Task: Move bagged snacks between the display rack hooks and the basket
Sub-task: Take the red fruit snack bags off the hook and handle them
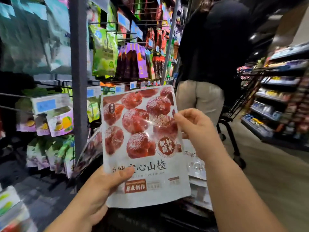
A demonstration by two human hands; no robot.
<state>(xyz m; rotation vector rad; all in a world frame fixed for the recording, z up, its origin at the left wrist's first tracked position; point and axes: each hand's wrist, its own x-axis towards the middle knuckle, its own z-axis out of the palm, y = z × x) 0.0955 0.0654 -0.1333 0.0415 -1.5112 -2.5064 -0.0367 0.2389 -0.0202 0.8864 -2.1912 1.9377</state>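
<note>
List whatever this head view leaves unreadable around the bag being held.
- Head view: the left hand has its fingers hidden behind the snack bag; only the thumb shows.
- Head view: the white bags are mostly covered by the snack bag and the right hand.
- Head view: the hanging bags at far left are motion-blurred, print unreadable.
- Head view: the price tag text is blurred.

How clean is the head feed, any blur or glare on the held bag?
Head view: the snack bag is fairly sharp, with glare on its glossy film by the right hand; hanging bags at left smear with motion blur; shelves at right bow from wide-angle distortion; the aisle behind is dim.
</note>
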